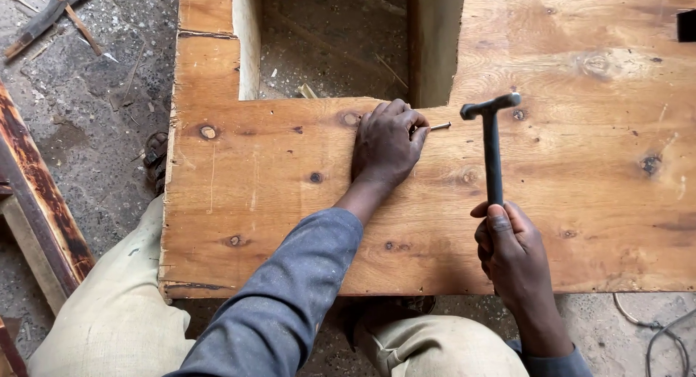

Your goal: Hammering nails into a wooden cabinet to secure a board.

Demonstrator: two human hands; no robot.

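Here, a thin dark nail [439,126].

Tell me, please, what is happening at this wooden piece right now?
A person is working over a large wooden panel that has a rectangular cutout along its far edge. The left hand rests on the panel and pinches a nail near the corner of the cutout. The right hand grips a hammer by its handle, with the head raised just right of the nail and not touching it. A dusty concrete floor lies beneath.
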